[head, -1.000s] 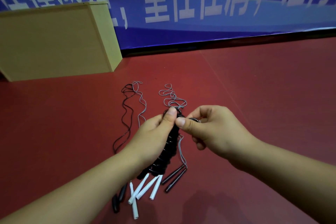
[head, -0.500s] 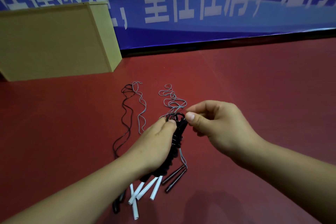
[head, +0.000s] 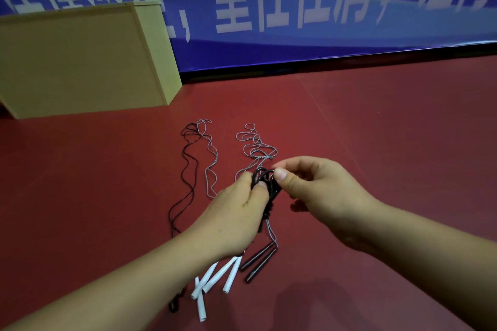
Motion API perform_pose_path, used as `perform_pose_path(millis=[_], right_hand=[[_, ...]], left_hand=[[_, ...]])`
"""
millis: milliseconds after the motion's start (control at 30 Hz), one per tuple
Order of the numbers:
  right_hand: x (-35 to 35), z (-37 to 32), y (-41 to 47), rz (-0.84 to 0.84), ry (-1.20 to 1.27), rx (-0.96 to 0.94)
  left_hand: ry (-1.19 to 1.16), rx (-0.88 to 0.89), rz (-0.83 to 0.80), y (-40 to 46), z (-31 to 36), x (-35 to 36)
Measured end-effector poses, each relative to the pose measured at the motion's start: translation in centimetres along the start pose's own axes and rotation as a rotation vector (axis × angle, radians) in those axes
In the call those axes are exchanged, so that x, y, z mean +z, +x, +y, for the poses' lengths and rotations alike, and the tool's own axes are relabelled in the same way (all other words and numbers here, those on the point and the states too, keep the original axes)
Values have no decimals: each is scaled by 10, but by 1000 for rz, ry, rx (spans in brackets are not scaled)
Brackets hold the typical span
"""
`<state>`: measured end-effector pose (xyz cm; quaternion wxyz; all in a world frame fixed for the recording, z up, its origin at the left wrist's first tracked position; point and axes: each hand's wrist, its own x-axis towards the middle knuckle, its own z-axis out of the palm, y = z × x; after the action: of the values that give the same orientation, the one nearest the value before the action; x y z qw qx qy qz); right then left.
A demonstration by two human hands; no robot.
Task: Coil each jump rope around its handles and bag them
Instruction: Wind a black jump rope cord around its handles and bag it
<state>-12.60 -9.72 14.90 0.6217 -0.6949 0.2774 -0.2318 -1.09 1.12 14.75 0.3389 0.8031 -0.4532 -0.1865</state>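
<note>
Both hands work above the red floor [head: 376, 129], near its middle. Left hand [head: 234, 217] grips a black coiled rope [head: 269, 188], fingers curled round the bundle, thumb pressed on the upper coils. Right hand [head: 317, 191] pinches the top loop of the same coil between thumb and forefinger; remaining fingers curled under. The coil hangs between the two hands, tilted, lower part hidden behind the left hand. Handles inside the coil: cannot tell. On the floor beneath the hands: a grey rope [head: 255, 148] in a loose tangle, running down to two dark handles [head: 258, 260] lying side by side. Left of these, white handles [head: 217, 277] lie fanned and touching, partly under the left forearm. Further left, a black rope [head: 185, 183] and a second grey rope [head: 209, 158] lie stretched in wavy lines, far ends meeting. Black handle ends [head: 174, 303] show beside the left forearm. Cardboard box [head: 80, 62] stands at the floor's far left edge, against a blue banner [head: 322, 8] with white characters. Bag: not seen.
</note>
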Motion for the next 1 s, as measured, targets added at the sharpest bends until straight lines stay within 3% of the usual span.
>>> perform_pose_path(millis=[267, 500, 633, 800, 1000], right_hand=[[-2, 0, 2, -100, 178, 176], [-6, 2, 5, 8, -64, -77], [-9, 2, 8, 39, -80, -129], [-15, 0, 10, -32, 94, 43], [-11, 0, 12, -106, 103, 119]], left_hand=[[82, 22, -57, -3, 2, 3], [-40, 27, -113, 2, -6, 5], [-240, -1, -184, 5, -15, 5], [-238, 68, -106, 10, -25, 7], [-230, 138, -4, 14, -27, 6]])
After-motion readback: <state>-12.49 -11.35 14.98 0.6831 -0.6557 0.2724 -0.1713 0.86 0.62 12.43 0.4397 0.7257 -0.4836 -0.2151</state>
